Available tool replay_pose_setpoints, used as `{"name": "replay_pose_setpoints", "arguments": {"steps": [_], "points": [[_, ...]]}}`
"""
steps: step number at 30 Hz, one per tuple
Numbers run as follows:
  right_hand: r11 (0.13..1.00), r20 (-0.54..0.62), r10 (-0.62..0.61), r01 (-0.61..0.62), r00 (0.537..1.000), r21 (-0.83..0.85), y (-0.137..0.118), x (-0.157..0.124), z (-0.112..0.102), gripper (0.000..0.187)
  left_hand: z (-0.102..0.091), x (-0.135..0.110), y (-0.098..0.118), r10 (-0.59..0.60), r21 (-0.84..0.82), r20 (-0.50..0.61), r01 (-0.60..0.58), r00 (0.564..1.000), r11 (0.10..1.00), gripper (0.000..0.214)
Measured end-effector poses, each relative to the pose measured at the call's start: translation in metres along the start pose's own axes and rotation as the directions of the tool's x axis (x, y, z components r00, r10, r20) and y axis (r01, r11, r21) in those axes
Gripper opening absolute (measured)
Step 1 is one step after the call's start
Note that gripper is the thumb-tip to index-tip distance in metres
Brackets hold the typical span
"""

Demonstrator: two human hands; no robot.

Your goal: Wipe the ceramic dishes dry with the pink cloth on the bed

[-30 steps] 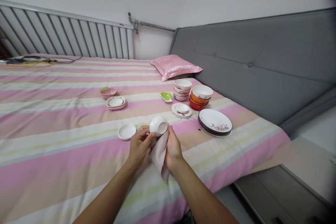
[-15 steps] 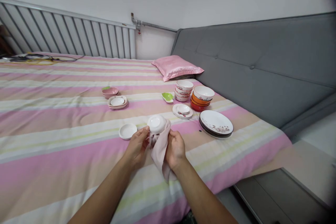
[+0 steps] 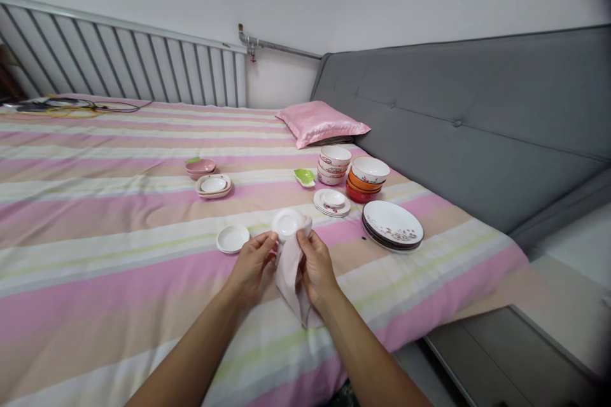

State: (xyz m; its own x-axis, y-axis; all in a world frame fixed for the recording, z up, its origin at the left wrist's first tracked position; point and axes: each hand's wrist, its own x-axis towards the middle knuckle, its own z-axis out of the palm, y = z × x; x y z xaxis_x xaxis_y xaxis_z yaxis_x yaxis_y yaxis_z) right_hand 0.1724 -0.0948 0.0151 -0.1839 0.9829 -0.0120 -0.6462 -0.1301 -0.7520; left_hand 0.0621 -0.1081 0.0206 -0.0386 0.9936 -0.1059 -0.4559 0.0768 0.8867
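My left hand (image 3: 252,264) pinches the edge of a small white dish (image 3: 287,224), held up with its underside toward me. My right hand (image 3: 316,266) is closed on a pale pink cloth (image 3: 290,270) that wraps the dish's right side and hangs down between my hands. Both hands hover just above the striped bedspread (image 3: 119,222). A second small white dish (image 3: 232,238) lies on the bed just left of my left hand.
To the right lie stacked patterned plates (image 3: 393,222), small saucers (image 3: 331,201), a stack of white bowls (image 3: 333,164), orange and red bowls (image 3: 365,179) and a green leaf dish (image 3: 303,176). Pink dishes (image 3: 212,186) sit further left. A pink pillow (image 3: 322,122), grey headboard (image 3: 468,114) and radiator (image 3: 119,70) border the bed.
The white dish has been turned in my hands, from tilted sideways to underside facing me. The cloth has shifted round its right side. My hands stayed in place.
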Motion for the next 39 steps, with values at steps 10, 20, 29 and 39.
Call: {"name": "replay_pose_setpoints", "arguments": {"steps": [10, 20, 29, 39], "points": [[0.815, 0.0, -0.295, 0.252, 0.955, -0.521, -0.001, 0.002, -0.01, 0.022, -0.001, -0.001, -0.003, -0.012, 0.025, -0.035, 0.012, 0.999, 1.0, 0.039], [0.018, 0.485, -0.445, 0.549, 0.753, -0.836, -0.005, -0.009, -0.006, 0.025, 0.003, -0.004, 0.002, -0.028, -0.291, 0.085, 0.052, 0.996, 0.955, 0.024], [-0.177, 0.611, -0.445, 0.605, 0.655, -0.777, -0.007, -0.006, -0.011, 0.034, 0.001, -0.007, 0.013, -0.007, -0.385, 0.04, 0.022, 0.999, 0.923, 0.019], [-0.417, 0.75, -0.388, 0.624, 0.535, -0.661, -0.001, -0.004, -0.014, 0.024, 0.0, -0.003, 0.018, -0.175, -0.445, -0.027, 0.144, 0.984, 0.884, 0.026]]}}
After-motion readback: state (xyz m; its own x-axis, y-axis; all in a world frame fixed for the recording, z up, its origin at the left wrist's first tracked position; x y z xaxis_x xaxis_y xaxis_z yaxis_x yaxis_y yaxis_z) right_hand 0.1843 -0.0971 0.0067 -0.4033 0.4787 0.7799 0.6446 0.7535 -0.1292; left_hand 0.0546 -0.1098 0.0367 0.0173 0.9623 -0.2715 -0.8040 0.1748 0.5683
